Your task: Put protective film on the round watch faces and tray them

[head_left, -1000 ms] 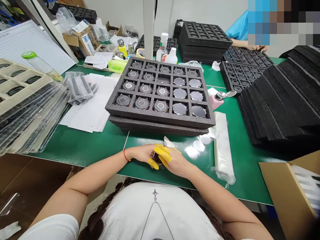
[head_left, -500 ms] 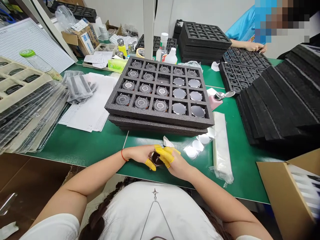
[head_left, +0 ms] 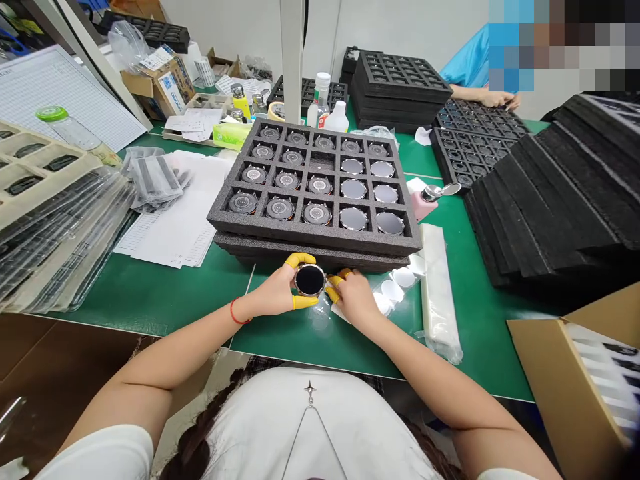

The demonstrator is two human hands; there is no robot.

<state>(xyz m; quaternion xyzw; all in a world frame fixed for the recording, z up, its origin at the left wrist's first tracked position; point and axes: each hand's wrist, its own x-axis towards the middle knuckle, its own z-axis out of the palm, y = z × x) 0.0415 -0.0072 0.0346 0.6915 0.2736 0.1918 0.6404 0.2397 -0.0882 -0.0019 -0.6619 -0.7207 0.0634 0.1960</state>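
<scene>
Tray stands beyond watch; seemingly stickers lie nearby.

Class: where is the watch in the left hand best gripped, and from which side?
The watch is probably best gripped by its metal rim, from the left, as the left hand holds it: thumb and finger at opposite edges. Its round outline suits that pinch, which leaves the dark screen uncovered. The right hand occupies the right.
</scene>
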